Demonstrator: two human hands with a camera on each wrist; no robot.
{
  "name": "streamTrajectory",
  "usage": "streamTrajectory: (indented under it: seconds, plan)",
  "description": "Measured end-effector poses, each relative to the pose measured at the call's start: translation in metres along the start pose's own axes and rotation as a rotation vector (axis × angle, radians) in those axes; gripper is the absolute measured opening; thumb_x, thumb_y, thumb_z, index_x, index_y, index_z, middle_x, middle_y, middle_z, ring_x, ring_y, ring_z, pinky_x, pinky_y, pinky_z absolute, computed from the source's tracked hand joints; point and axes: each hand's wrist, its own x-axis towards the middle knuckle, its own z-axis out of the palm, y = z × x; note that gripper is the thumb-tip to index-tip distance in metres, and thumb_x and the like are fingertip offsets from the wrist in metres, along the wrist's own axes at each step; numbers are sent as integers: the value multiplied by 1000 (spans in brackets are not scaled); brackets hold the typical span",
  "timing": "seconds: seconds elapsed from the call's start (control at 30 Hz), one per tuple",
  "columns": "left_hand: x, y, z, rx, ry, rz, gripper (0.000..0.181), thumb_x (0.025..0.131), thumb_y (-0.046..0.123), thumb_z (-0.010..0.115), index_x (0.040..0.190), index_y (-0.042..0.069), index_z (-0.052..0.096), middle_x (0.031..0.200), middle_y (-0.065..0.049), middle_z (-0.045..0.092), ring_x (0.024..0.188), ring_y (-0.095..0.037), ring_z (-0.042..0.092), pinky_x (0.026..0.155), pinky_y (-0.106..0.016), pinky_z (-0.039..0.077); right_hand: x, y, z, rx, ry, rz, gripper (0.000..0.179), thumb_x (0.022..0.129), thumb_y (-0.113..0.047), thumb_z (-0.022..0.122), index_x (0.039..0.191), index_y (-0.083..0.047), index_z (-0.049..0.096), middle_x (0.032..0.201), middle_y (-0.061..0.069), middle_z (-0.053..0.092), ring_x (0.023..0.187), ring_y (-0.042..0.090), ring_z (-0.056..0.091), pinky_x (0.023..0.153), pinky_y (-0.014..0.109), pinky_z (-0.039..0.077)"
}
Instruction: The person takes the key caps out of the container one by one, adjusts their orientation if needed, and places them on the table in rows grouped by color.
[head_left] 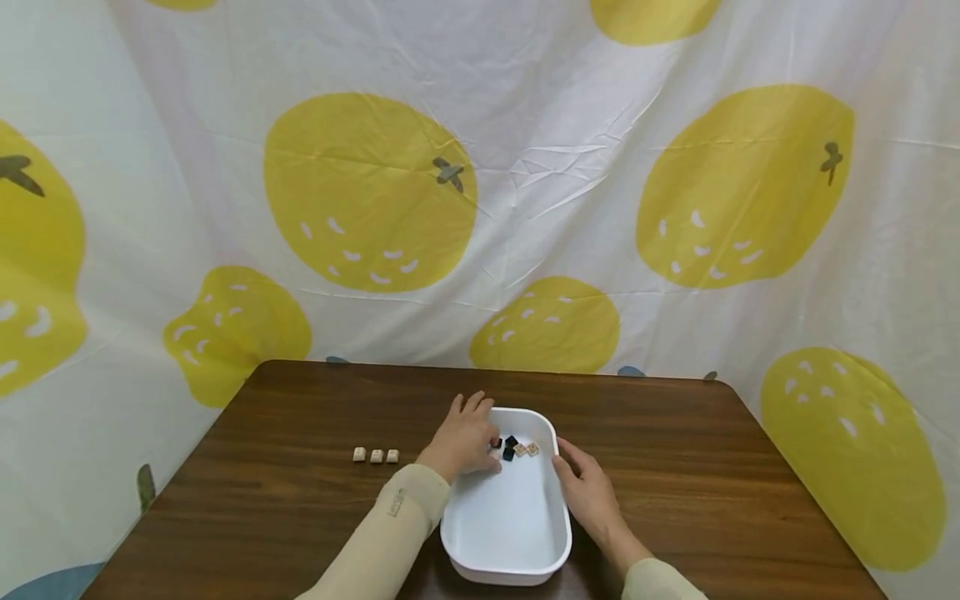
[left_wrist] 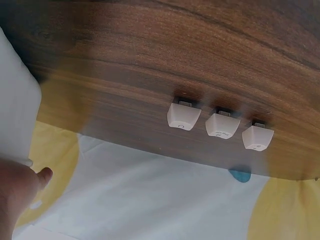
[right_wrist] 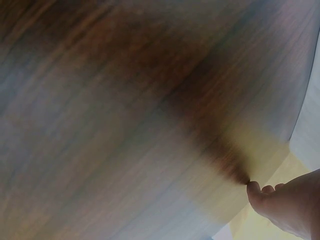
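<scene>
A white plastic basin [head_left: 510,533] stands on the table, with several small keycaps at its far end. Among them are black keycaps [head_left: 509,454] and beige keycaps [head_left: 532,449]. My left hand [head_left: 461,437] reaches over the basin's left rim. Its thumb and forefinger are apart beside the keycaps, partly covering them; the other fingers stretch forward. At the right side, my right hand [head_left: 588,492] holds the basin's wall, thumb at the rim and fingers outside. Left of the basin, three cream keycaps [left_wrist: 223,125] sit in a row on the table.
The dark wooden table [head_left: 300,517] runs back to a white cloth [head_left: 525,208] printed with yellow lemons. Both forearms come in from the near edge in cream sleeves [head_left: 382,533]. Much of the right wrist view is blurred wood.
</scene>
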Motion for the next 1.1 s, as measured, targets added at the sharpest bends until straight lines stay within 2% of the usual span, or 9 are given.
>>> streamTrajectory:
  seconds: [0.13, 0.23, 0.33, 0.53, 0.73, 0.87, 1.1]
  plan:
    - [0, 1, -1, 7, 7, -13, 21, 80, 48, 80, 80, 29, 70, 150, -6, 41, 147, -31, 22, 118, -56, 15, 0, 0, 0, -4, 5, -12, 40, 102, -20, 56, 138, -3, 57, 139, 25, 53, 131, 43, 46, 108, 57, 34]
    - [0, 1, -2, 6, 1, -12, 15, 82, 43, 80, 88, 30, 75, 151, -7, 41, 147, -31, 22, 118, -55, 15, 0, 0, 0, -7, 3, -5, 41, 101, -20, 56, 139, -4, 56, 139, 25, 53, 132, 42, 45, 109, 57, 34]
    - [0, 1, -1, 17, -4, -19, 18, 81, 44, 80, 93, 31, 76, 152, -6, 40, 147, -31, 22, 118, -55, 15, 0, 0, 1, -7, 1, 8, 41, 101, -21, 56, 139, -4, 56, 140, 25, 52, 133, 42, 45, 109, 57, 34]
    - [1, 1, 0, 13, -11, -35, 19, 80, 44, 81, 88, 28, 76, 152, -6, 40, 147, -31, 22, 118, -56, 15, -1, -2, -1, -11, -1, 8, 42, 102, -23, 55, 139, -4, 56, 140, 26, 52, 133, 43, 44, 109, 58, 34]
    - [-1, 0, -2, 7, -5, -27, 14, 82, 43, 79, 86, 31, 75, 152, -6, 40, 147, -32, 21, 117, -57, 15, -1, -2, -1, -10, 2, 5, 41, 102, -23, 55, 139, -4, 57, 139, 26, 52, 132, 44, 45, 108, 58, 34]
    - [0, -2, 0, -24, 20, -28, 12, 82, 42, 80, 86, 31, 75, 151, -7, 41, 147, -32, 22, 117, -57, 16, -1, -1, 1, -9, 1, 10, 41, 102, -22, 56, 139, -4, 57, 139, 26, 52, 132, 44, 45, 108, 58, 35]
    - [0, -6, 2, -145, 137, -39, 12, 82, 38, 80, 84, 28, 74, 150, -12, 42, 146, -36, 22, 116, -57, 18, -1, -1, 1, -12, 3, 5, 41, 102, -22, 56, 138, -4, 57, 140, 26, 52, 132, 44, 45, 108, 58, 34]
